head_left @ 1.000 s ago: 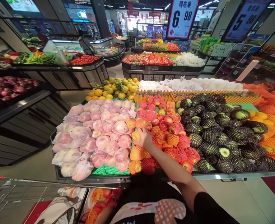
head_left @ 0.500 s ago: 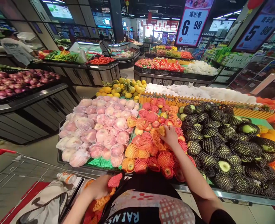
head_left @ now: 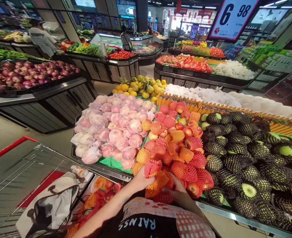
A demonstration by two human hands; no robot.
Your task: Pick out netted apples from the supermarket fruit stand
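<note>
In front of my shirt, at the near edge of the apple pile (head_left: 178, 143), both hands come together. My left hand (head_left: 144, 180) is closed on a bunch of foam fruit nets, a pink-red net (head_left: 153, 168) on top and an orange net (head_left: 157, 185) below it. Around the right side of the same bunch, my right hand (head_left: 177, 191) is closed, its fingers partly hidden. Whether an apple is inside the nets I cannot tell. Just beyond lie apples in red and orange foam nets, with several bare apples (head_left: 187, 131) further back.
Wrapped pinkish fruit (head_left: 116, 135) is piled left, and black-netted dark green fruit (head_left: 250, 165) right. A shopping cart (head_left: 27, 165) stands at left with a cloth bag (head_left: 49, 201) and a tray of nets and apples (head_left: 98, 198). Price signs (head_left: 232, 18) hang above; two people are further off.
My right hand has drawn back from the apple pile to my front. My left hand has come up from beside the cart with the nets to meet it. The view has swung left.
</note>
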